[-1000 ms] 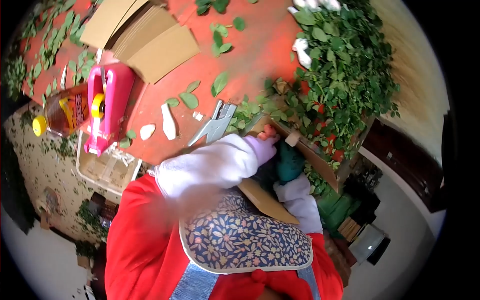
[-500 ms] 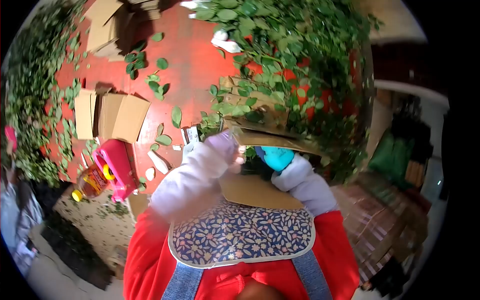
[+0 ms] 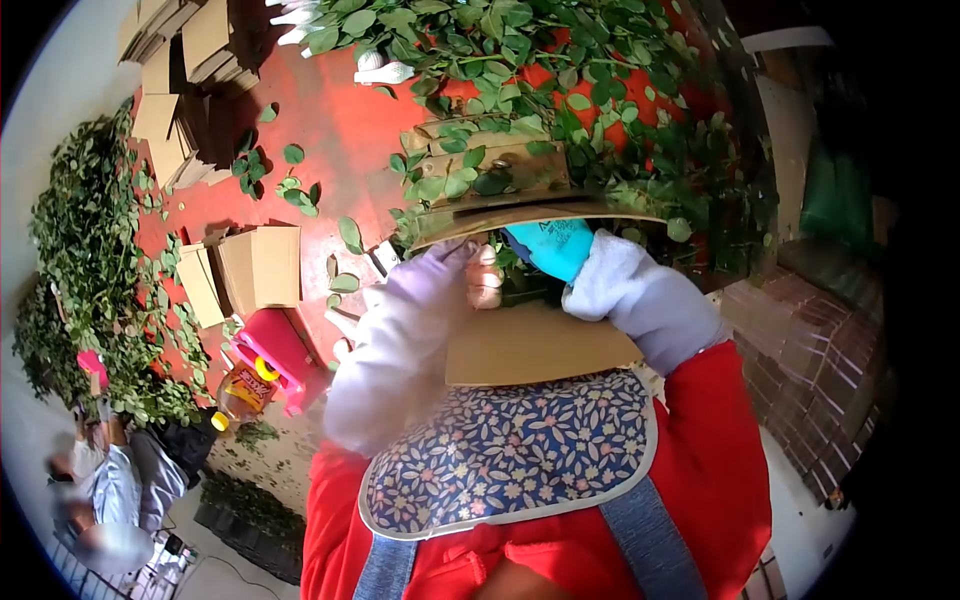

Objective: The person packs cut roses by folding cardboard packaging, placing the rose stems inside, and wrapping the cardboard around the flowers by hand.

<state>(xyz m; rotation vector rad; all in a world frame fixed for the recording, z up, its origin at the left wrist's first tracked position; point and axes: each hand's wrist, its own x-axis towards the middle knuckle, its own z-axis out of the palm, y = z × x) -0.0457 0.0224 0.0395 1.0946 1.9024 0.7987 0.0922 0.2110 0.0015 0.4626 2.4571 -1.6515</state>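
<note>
My left hand (image 3: 455,268), in a purple glove with bare fingertips, is closed at the left part of a bent cardboard piece (image 3: 560,212), its fingers curled at the edge. My right hand (image 3: 553,246), in a teal glove, is under the same upper edge; its fingertips are hidden. Nearer my body, a wide cardboard flap (image 3: 545,345) lies over the floral apron (image 3: 510,450). Leafy stems (image 3: 515,290) show between the two cardboard parts. A grey stapler (image 3: 383,258) is partly visible left of my left hand.
A pink tape dispenser (image 3: 275,350) and a bottle (image 3: 243,393) stand at the left table edge. Folded cardboard (image 3: 262,265) and leaves lie on the red table (image 3: 330,120). Leafy stems with white-wrapped heads (image 3: 385,72) are at the back. Another person (image 3: 120,490) is at lower left.
The view has swung round and shifted. The cardboard's upper side and the flap nearer me stand wider apart than a second ago, and both hands now show between them.
</note>
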